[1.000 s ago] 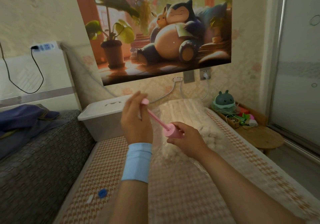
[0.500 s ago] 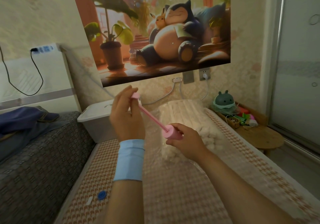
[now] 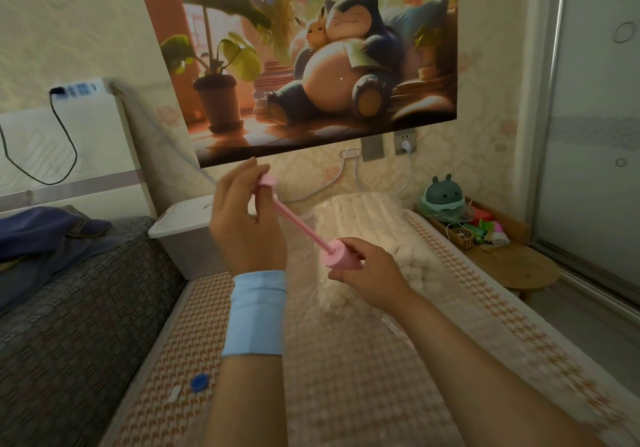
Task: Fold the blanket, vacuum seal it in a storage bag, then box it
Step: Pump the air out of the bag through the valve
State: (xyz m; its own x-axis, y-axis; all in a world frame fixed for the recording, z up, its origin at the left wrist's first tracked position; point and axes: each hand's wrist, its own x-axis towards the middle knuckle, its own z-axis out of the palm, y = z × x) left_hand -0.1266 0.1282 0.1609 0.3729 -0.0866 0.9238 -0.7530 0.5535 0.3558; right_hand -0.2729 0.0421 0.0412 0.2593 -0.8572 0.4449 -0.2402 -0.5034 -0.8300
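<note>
Blanket [image 3: 363, 225]: white, folded, enclosed in a clear storage bag [image 3: 337, 303], lying on the bed [image 3: 346, 384] directly beyond and below both hands. The right hand [image 3: 372, 275] grasps the body of a pink pump [image 3: 341, 258], fingers curled around it; the pump's lower end is hidden behind this hand. The left hand [image 3: 246, 235], with a light blue wristband [image 3: 256, 311], pinches the pump handle [image 3: 267, 180]. The rod [image 3: 298, 221] is extended and tilted between the hands. A white lidded box [image 3: 183, 225] stands behind the left hand. A blue cap [image 3: 199, 382] and a white clip [image 3: 174, 393] lie on the bed left of the left forearm.
</note>
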